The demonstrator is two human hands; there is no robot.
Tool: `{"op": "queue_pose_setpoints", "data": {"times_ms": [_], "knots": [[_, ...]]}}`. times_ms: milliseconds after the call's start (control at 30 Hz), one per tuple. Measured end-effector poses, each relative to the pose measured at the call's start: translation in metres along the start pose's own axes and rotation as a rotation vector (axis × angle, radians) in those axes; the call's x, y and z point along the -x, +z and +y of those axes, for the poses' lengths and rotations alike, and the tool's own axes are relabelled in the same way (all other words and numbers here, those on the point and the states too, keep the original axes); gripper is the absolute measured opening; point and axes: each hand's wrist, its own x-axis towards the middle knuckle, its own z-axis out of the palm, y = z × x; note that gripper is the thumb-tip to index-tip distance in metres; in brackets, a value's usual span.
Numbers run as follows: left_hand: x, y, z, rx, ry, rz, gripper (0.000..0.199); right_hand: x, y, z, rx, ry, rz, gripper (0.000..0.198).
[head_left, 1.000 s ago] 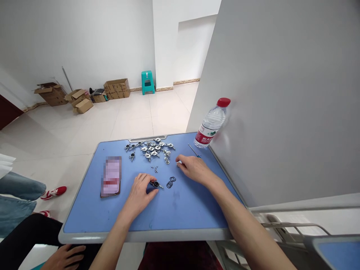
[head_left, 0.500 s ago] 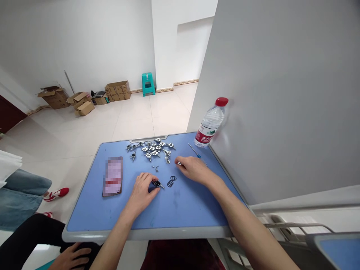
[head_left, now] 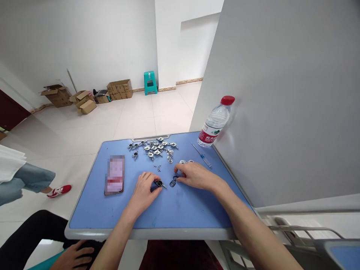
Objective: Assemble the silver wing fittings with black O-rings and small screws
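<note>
My left hand point(head_left: 144, 190) rests on the blue table, thumb and fingers closed around the edge of a small metal fitting point(head_left: 159, 183) with a black round centre and a thin stem pointing right. Over the black rubber rings point(head_left: 172, 183) is my right hand point(head_left: 195, 175), thumb and forefinger apart with nothing visible between them. Flat metal plates point(head_left: 182, 162) lie just beyond its knuckles, partly hidden by it. Several tiny screws point(head_left: 159, 168) are scattered ahead of the fitting. A heap of similar metal fittings point(head_left: 157, 147) spreads along the far side.
A screwdriver point(head_left: 205, 160) with a blue and clear handle lies at right, near a red-capped water bottle point(head_left: 215, 123) beside the grey partition point(head_left: 281, 105). A phone point(head_left: 115, 174) lies at left. Another person's hand point(head_left: 74, 256) is below the table's left corner.
My right hand has moved back toward me, from near the flat plates to the black rings, and its fingers have parted. The left hand keeps its hold on the fitting.
</note>
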Motion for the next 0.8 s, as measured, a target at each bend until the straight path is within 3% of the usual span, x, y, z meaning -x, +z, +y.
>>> {"op": "queue_pose_setpoints", "data": {"times_ms": [233, 800], "knots": [[-0.0002, 0.0005, 0.0009, -0.024, -0.018, -0.011, 0.017, -0.0034, 0.0044, 0.0030, -0.001, 0.000, 0.001, 0.010], [0.0001, 0.0001, 0.0009, -0.012, -0.010, -0.020, 0.016, -0.0029, 0.0054, 0.0028, -0.036, -0.018, 0.001, 0.014]]}}
